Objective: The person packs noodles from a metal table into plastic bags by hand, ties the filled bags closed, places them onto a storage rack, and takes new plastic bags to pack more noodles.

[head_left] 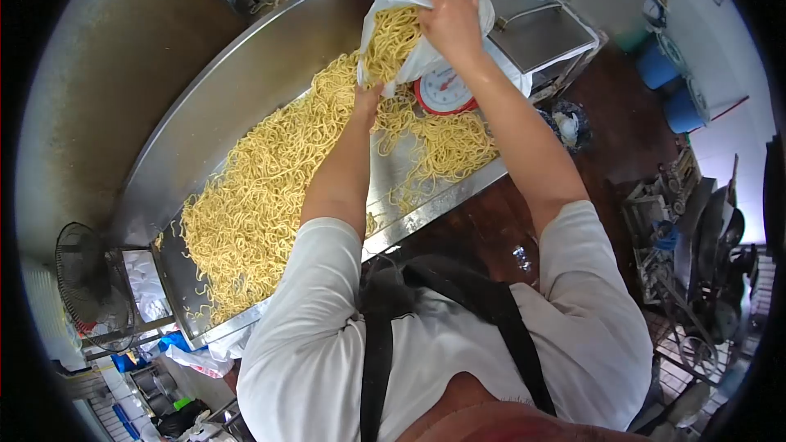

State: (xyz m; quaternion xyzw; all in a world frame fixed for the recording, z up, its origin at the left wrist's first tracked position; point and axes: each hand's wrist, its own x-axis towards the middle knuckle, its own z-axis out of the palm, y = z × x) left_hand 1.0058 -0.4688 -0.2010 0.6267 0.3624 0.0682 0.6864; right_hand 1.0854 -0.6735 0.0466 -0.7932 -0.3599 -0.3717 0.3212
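Note:
My right hand (449, 18) grips the top edge of a white plastic bag (426, 53) and holds it up, open toward me, with yellow noodles inside. My left hand (367, 100) reaches into the bag's mouth from below, fingers hidden among noodles; whether it grips any I cannot tell. A long heap of yellow noodles (262, 196) covers the steel table (426, 205) below both arms.
A red-rimmed dial scale (442, 90) with a steel pan (540, 33) stands just behind the bag. A fan (90, 286) sits at the table's left end. Blue barrels (667, 86) and metal machinery (696, 262) stand on the dark wet floor to the right.

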